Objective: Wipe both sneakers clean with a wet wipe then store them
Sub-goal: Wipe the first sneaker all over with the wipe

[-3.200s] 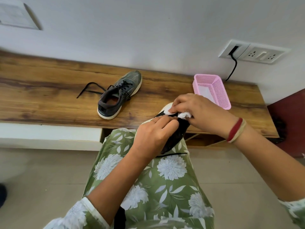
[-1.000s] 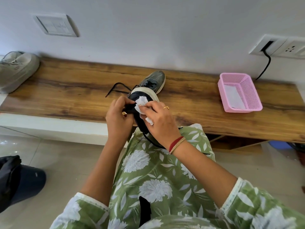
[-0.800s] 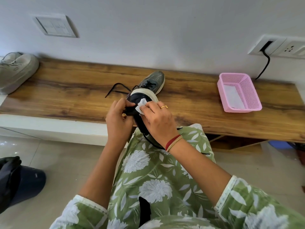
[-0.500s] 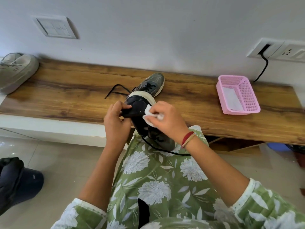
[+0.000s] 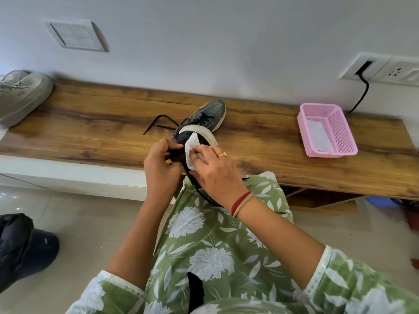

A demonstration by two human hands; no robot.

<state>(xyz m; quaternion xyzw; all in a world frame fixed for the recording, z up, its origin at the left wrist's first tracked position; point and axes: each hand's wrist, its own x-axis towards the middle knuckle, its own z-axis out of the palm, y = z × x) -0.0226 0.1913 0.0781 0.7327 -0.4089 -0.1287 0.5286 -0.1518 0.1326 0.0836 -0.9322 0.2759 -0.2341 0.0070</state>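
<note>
On the held sneaker (image 5: 181, 142), its length running forward, the left hand (image 5: 162, 168) is clamped at left. The wet wipe (image 5: 191, 149) is pinched against it by the right hand's (image 5: 217, 175) fingers (image 5: 205, 155).

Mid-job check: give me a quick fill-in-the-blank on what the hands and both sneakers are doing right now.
1. The left hand grips the held sneaker while the right hand holds a white ____ against it.
2. The other sneaker lies on the wooden ____.
3. The basket on the right is ____ in colour.
Missing words: wipe; bench; pink.
</note>
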